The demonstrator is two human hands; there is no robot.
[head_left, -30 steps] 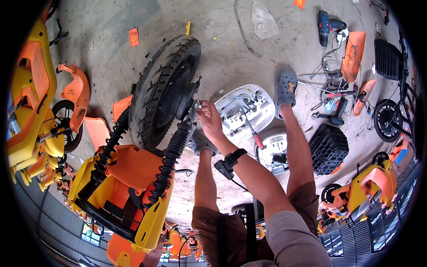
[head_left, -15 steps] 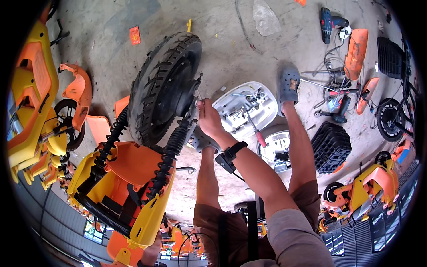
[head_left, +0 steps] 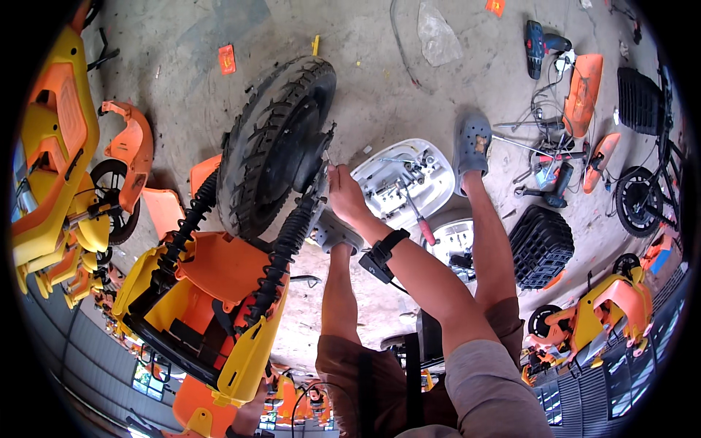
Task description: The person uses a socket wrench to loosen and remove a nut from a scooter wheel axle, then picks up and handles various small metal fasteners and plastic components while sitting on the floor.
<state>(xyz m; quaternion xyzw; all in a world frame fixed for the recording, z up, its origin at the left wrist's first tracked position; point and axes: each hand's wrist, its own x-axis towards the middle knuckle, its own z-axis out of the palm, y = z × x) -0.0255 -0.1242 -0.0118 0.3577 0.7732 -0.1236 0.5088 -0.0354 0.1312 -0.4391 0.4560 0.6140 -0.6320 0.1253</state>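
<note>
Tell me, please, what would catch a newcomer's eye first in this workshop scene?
The big black knobby tyre stands out first, raised at centre on a yellow and orange scooter body that fills the lower left. The right hand reaches to the wheel's hub; the left hand is not in view. Just right of it lies a white tray of tools and small parts, and orange panels lie scattered on the concrete floor.

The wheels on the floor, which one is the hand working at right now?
The large knobbly black wheel held in the fork of the upturned yellow-orange frame: the right hand is at its hub. The smaller wheels lie far off at the edges.
</note>
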